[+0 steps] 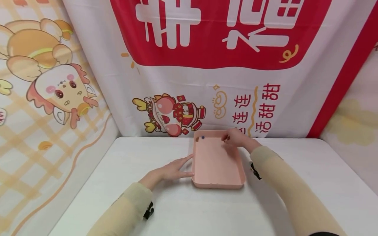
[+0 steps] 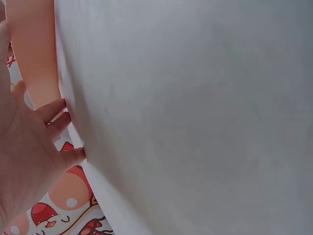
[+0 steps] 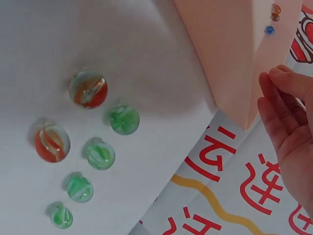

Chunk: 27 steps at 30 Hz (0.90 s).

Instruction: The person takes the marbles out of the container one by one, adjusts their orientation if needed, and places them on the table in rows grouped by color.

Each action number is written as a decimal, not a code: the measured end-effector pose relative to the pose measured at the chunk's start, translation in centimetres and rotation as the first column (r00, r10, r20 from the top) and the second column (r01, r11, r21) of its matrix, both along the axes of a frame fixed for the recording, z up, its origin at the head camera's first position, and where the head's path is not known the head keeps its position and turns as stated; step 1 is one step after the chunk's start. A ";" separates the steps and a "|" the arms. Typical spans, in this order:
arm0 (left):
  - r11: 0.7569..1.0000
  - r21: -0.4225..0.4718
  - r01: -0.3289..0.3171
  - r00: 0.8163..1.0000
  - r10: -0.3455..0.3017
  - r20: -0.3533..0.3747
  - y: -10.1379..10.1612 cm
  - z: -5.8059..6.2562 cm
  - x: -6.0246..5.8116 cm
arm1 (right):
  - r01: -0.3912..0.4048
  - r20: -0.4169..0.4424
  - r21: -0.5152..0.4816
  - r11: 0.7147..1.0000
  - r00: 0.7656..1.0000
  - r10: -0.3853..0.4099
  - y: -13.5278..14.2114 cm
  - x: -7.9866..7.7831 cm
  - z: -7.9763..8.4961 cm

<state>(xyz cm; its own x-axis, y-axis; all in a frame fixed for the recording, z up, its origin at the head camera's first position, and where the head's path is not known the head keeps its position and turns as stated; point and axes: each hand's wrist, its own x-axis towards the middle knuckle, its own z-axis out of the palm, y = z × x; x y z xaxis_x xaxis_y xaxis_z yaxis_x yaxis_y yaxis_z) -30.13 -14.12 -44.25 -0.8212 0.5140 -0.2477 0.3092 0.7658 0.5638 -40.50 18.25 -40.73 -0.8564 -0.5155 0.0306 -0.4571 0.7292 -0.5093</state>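
My right hand (image 1: 233,137) reaches over the far right corner of a pink tray (image 1: 217,164), thumb and index finger pinched together. A small brown marble (image 1: 226,138) shows at its fingertips in the head view. Near the tray's far left corner lie a blue marble (image 1: 203,137) and two brown marbles (image 3: 276,12), seen best in the right wrist view. My left hand (image 1: 174,169) has its fingers spread, their tips against the tray's left wall.
Outside the tray on the white table (image 1: 153,209), the right wrist view shows two larger orange-swirled marbles (image 3: 88,88) and several green marbles (image 3: 124,120). A printed cloth (image 1: 177,82) hangs behind the table. Another patterned cloth (image 1: 53,98) covers the left wall.
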 end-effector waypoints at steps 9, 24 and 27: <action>1.000 0.004 0.002 1.000 -0.002 0.003 -0.1 -0.2 0.0 | -0.012 -0.053 0.019 1.000 0.999 0.013 0.3 1.3 1.1; 1.000 0.010 -0.014 1.000 0.014 0.010 0.2 0.1 0.1 | -0.082 -0.055 -0.043 0.996 0.995 0.079 1.9 7.7 2.9; 1.000 0.015 -0.010 1.000 0.010 0.009 0.2 0.0 0.1 | -0.070 -0.055 -0.056 0.996 0.996 0.067 2.9 8.9 3.2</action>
